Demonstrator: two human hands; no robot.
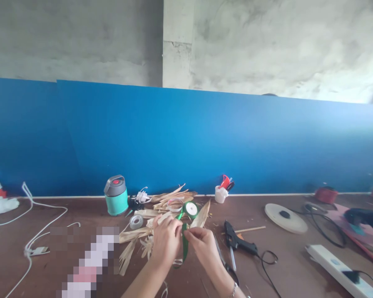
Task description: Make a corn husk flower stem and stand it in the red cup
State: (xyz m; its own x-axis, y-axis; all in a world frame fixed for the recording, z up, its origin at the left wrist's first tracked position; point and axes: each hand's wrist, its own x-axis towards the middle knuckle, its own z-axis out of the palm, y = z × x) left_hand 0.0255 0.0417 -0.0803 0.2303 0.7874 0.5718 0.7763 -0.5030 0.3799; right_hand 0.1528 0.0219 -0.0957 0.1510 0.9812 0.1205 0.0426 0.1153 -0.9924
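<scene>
My left hand (166,240) and my right hand (203,245) meet over the brown table, both with fingers pinched. Between them runs a green ribbon (184,244), which leads back to a green ribbon roll (191,209) just behind my hands. My left hand also presses on dried corn husks (133,236) that spread out to its left. A long pale husk (201,215) leans up beside the roll.
A black glue gun (238,242) with its cord lies right of my hands. Behind are a teal jar (116,195), a tape roll (136,222), a white cup (221,193), and a white disc (285,217). White cables (34,236) lie left, a power strip (337,265) right.
</scene>
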